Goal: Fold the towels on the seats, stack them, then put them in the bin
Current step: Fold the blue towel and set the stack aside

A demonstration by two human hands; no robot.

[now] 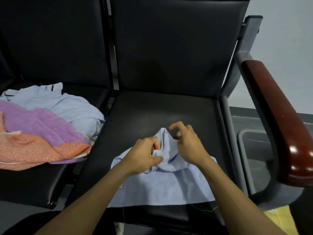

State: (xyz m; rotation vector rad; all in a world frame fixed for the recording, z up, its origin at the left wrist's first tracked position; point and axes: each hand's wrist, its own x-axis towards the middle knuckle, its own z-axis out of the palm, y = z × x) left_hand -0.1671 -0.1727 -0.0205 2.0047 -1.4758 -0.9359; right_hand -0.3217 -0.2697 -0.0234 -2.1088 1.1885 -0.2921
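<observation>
Head view: blue towel [162,189] bunched between both hands, left hand [145,156] and right hand [188,143].

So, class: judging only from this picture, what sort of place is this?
Probably a waiting area: linked black padded seats on a shared metal frame, a wooden armrest at the row's end, and a bare wall behind.

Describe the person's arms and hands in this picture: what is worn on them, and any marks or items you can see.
Both forearms are bare right down to the bottom edge of the picture; no sleeves show. The left hand and the right hand wear no gloves. No watch, bracelet or ring is visible on the wrists or fingers. No markings show.
</observation>
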